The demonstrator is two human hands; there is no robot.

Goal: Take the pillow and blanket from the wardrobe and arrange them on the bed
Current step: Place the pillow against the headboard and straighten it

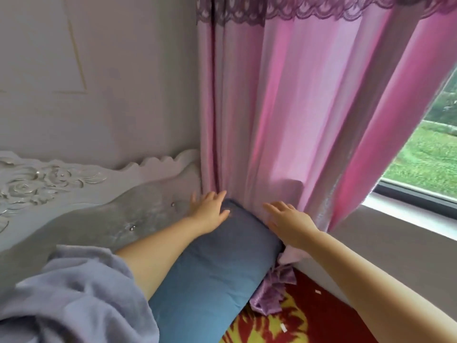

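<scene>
My left hand (209,209), fingers spread flat, rests on the far end of the blue pillow (210,271). My right hand (288,222), likewise spread and gripping nothing, presses its right edge against the pink curtain (296,107). Pillow lies along the headboard (74,189).

Daylight comes in from the window (427,149) on the right, pretty soft overall. The pink curtain (309,107) glows where the light passes through its folds. The corner by the headboard (74,189) sits dimmer. The whole picture's a bit soft, and straight lines bend near the edges, wide-angle style.
</scene>
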